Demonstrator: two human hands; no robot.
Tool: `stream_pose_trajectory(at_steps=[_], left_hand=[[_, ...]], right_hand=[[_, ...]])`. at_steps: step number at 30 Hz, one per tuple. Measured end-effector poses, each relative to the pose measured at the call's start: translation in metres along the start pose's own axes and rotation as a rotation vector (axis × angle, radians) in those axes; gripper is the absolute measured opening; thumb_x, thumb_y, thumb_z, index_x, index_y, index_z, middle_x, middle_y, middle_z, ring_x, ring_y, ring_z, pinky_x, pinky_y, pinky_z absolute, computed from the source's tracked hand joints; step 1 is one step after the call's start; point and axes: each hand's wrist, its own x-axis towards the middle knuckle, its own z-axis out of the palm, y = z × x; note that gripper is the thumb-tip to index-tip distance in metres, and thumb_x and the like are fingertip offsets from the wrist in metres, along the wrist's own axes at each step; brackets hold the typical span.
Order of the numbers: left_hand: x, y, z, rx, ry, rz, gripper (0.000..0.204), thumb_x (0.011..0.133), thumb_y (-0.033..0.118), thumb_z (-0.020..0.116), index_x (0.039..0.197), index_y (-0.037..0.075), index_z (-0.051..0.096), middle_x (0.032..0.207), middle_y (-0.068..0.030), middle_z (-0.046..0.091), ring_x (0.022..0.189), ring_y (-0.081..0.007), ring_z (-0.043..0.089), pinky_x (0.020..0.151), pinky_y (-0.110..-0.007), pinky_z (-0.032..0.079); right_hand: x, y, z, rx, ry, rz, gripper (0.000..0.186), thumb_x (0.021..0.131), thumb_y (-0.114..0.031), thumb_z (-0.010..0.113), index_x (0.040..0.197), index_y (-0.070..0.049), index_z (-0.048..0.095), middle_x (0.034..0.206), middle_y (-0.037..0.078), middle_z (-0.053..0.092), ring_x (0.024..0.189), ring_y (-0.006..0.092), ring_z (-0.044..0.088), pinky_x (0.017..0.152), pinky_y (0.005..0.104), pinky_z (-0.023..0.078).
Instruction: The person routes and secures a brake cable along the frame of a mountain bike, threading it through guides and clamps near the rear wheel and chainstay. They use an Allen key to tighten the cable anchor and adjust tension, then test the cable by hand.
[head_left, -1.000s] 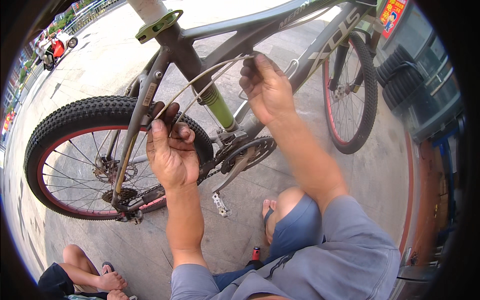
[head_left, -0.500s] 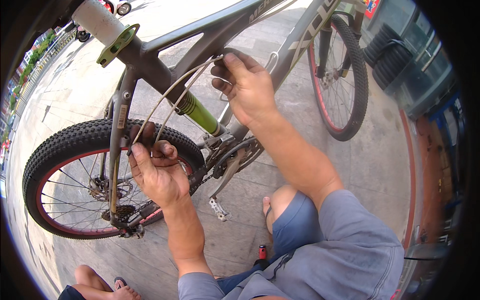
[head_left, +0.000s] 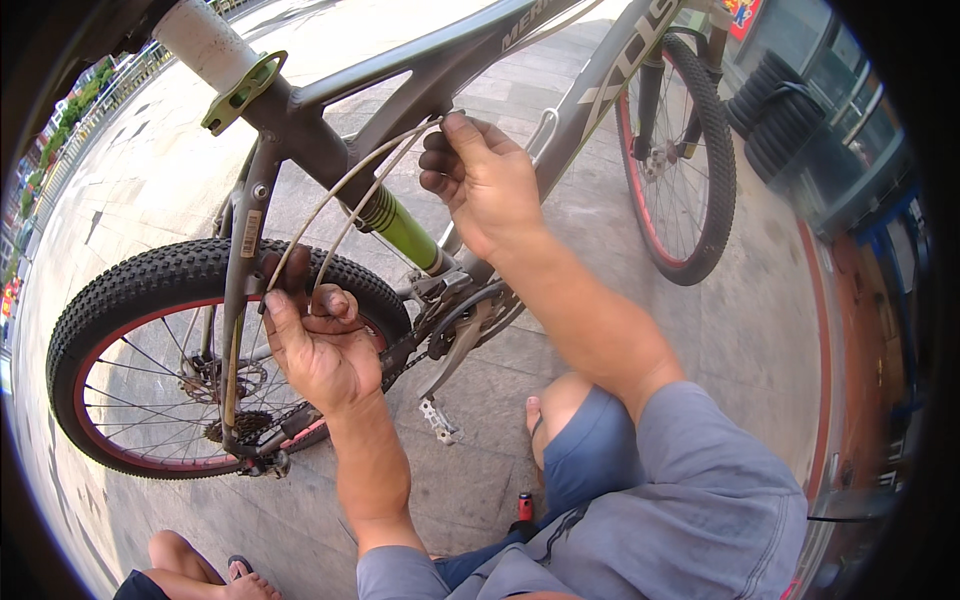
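While a pale cable (head_left: pixel 335 190) arcs in two strands btwn. a worker's bare hands, a gray mountain bike (head_left: pixel 318 140) stands side-on just beyond. The L hand (head_left: pixel 325 350), low by the rear wheel (head_left: pixel 120 290), has its thumb and fingertip closed on one strand; its other fingers curl loosely, w/ the second strand running down behind them. The R hand (head_left: pixel 490 185), higher up and near the frame, pinches the strands' far end btwn. thumb and forefinger, remaining fingers bent toward the palm (fingers on both hands are darkly smudged). The cable crosses in front of the seat tube, above its green section (head_left: pixel 405 235). Below hang a crank arm (head_left: pixel 455 365) and silver pedal (head_left: pixel 437 422). Upper L, a green seat clamp (head_left: pixel 243 90); at R, the red-rimmed front wheel (head_left: pixel 725 180) and, nearby, stacked black tires (head_left: pixel 775 120). On the pavement (head_left: pixel 700 400), a red-and-black cylinder (head_left: pixel 525 507) sits nr. the worker's blue shorts (head_left: pixel 595 445). Bottom L, a bystander's sandaled foot (head_left: pixel 255 587).
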Motion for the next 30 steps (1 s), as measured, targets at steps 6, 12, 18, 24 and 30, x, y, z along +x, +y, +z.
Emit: stream_pose_trajectory(at_steps=[6, 12, 18, 24, 30], left_hand=[[0.004, -0.003, -0.006, -0.117, 0.044, 0.004, 0.034, 0.102, 0.029, 0.039, 0.124, 0.007, 0.05, 0.116, -0.0127, 0.062, 0.066, -0.0153, 0.052, 0.057, -0.027, 0.04], [0.0, -0.012, -0.005, -0.185, 0.048, -0.022, 0.034, 0.102, 0.03, 0.038, 0.123, 0.007, 0.051, 0.112, -0.0111, 0.064, 0.066, -0.0157, 0.053, 0.057, -0.027, 0.04], [-0.002, -0.005, 0.001, -0.154, 0.098, -0.002, 0.031, 0.101, 0.028, 0.042, 0.12, 0.007, 0.052, 0.105, -0.0109, 0.065, 0.064, -0.017, 0.056, 0.055, -0.028, 0.044], [0.002, -0.004, 0.012, -0.136, 0.117, -0.028, 0.028, 0.1, 0.026, 0.045, 0.119, 0.006, 0.051, 0.094, -0.0114, 0.065, 0.06, -0.0173, 0.058, 0.05, -0.026, 0.045], [0.004, 0.002, 0.009, -0.076, 0.066, -0.02, 0.029, 0.1, 0.027, 0.044, 0.119, 0.006, 0.051, 0.093, -0.012, 0.065, 0.06, -0.0157, 0.058, 0.051, -0.025, 0.045]], right_hand=[[-0.001, -0.003, -0.002, 0.055, -0.066, 0.113, 0.017, 0.089, -0.017, 0.063, 0.097, -0.005, 0.054, 0.08, 0.005, 0.059, 0.069, 0.0161, 0.057, 0.058, 0.0306, 0.048], [0.002, -0.005, -0.005, 0.064, -0.093, 0.166, 0.012, 0.088, -0.018, 0.064, 0.094, -0.01, 0.057, 0.079, 0.002, 0.058, 0.067, 0.0139, 0.054, 0.058, 0.028, 0.044], [0.005, -0.003, -0.008, 0.021, -0.131, 0.18, 0.014, 0.088, -0.018, 0.064, 0.095, -0.01, 0.056, 0.077, 0.002, 0.057, 0.064, 0.0132, 0.053, 0.057, 0.0283, 0.044], [0.005, -0.008, -0.016, 0.052, -0.16, 0.121, 0.011, 0.089, -0.021, 0.063, 0.09, -0.012, 0.056, 0.08, 0.001, 0.055, 0.068, 0.0118, 0.049, 0.056, 0.025, 0.04], [0.005, -0.008, -0.013, 0.045, -0.168, 0.149, 0.009, 0.09, -0.021, 0.061, 0.089, -0.013, 0.056, 0.079, 0.0, 0.055, 0.066, 0.0102, 0.047, 0.055, 0.0238, 0.038]])
